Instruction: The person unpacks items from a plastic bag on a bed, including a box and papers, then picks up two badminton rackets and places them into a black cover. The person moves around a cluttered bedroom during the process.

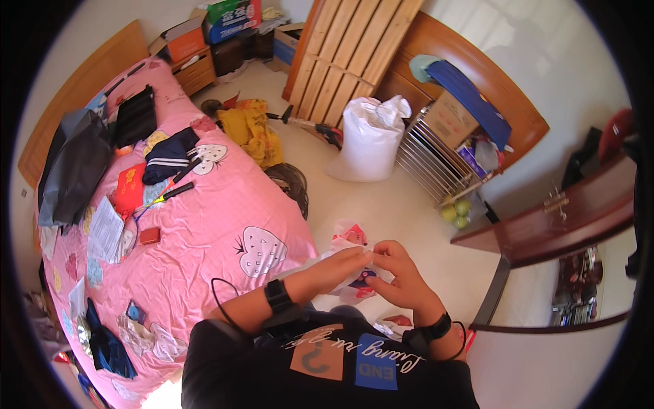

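Note:
Before my body I have a thin, translucent white plastic bag (352, 294) with red print. My left hand (329, 270) reaches across its top, fingers closed on the film. Opposite it, my right hand (401, 278) pinches the bag's edge between bent fingers, the fingertips of both hands nearly touching. A small dark blue item (365, 276) shows just below the fingers; whether it lies inside the bag or behind it cannot be told. Just past my hands, a red-and-white plastic wrapper (351, 232) shows, perhaps part of the same bag. Each wrist wears a black band.
To the left is a bed with a pink cover (219, 225), holding clothes, papers (104, 230), rackets and a black bag (76, 168). Ahead on the floor stand a full white sack (375, 138), a yellow cloth (250, 128) and a metal rack (434, 158). An open wooden door (562, 209) is at right.

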{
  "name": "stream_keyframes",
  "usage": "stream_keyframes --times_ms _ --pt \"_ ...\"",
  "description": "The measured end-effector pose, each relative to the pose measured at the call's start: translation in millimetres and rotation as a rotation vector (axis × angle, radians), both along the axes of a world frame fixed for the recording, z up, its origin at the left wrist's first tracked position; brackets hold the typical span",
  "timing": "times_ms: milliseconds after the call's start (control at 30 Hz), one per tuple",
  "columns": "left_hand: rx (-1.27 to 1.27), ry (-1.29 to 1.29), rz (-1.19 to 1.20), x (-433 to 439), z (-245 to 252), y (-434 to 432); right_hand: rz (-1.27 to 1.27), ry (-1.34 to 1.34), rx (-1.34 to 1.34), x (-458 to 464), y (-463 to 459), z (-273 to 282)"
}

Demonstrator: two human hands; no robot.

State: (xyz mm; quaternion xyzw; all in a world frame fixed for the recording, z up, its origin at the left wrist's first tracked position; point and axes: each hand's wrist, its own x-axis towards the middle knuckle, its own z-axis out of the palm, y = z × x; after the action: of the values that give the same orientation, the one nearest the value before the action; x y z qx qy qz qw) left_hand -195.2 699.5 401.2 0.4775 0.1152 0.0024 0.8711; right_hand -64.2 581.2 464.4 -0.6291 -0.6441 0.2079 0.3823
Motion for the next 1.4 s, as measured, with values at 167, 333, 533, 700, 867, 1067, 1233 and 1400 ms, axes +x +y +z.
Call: stream_keyframes --times_ms 167,333,533,700,867,1067,1233,1400 --pt "0.043 -0.190 0.059 28.2 8.0 45.7 0.122 -0.088 0.038 45.8 55.4 2.3" --pt "0.064 -0.099 0.398 32.7 18.2 77.4 0.399 0.247 0.056 108.9 123.9 -19.1" --pt "0.184 0.093 1.014 6.5 33.2 99.5 0.213 0.570 -0.383 184.2 210.9 -81.9" --pt "0.389 0.065 1.514 -53.9 56.9 112.2 0.302 0.561 -0.564 207.9 269.3 -128.3" --pt "0.479 0.025 1.737 -100.6 65.0 117.2 0.383 0.495 -0.555 168.2 309.6 -149.3" --pt "0.429 0.455 1.737 -122.1 -5.5 111.5 0.589 0.389 -0.624 78.6 351.4 -165.1" --pt "0.223 0.731 1.850 -139.4 -48.4 75.0 0.777 0.259 -0.692 10.5 393.3 -190.3" --pt "0.193 0.626 2.089 -134.9 -54.1 44.2 0.836 0.133 -0.774 -65.3 471.0 -240.6"
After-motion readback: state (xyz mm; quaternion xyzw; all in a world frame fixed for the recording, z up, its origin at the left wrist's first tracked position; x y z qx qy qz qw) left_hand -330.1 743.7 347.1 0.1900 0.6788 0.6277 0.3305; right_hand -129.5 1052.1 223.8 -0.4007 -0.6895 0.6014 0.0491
